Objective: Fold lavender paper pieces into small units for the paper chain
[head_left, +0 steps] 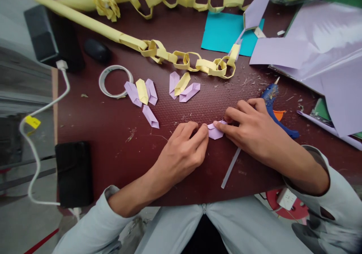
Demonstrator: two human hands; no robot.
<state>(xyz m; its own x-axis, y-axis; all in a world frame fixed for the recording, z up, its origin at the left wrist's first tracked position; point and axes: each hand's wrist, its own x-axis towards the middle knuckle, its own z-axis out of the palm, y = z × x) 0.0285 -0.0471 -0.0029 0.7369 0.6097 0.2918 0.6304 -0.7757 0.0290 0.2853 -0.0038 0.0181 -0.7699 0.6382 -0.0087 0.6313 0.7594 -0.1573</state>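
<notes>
Between my two hands, low over the front of the table, is a small folded purple paper piece (pixel 216 132). My left hand (pixel 183 148) pinches its left end with the fingers closed. At the right end, my right hand (pixel 249 124) presses the paper between thumb and fingers. Beyond my left hand lie more folded pieces: a purple one (pixel 151 117), a yellow one (pixel 141 91) between two purple ones, and another yellow one (pixel 182 83) with purple pieces beside it. A clear glue stick (pixel 230 168) lies just below my right hand.
A blue glue gun (pixel 270 102) lies right of my right hand. Yellow paper chains (pixel 186 61) run across the back. A tape roll (pixel 115 81), black mouse (pixel 97 50) and cabled black power bank (pixel 74 174) sit left. Purple sheets (pixel 342 92) cover the right side; a turquoise sheet (pixel 220 31) lies behind.
</notes>
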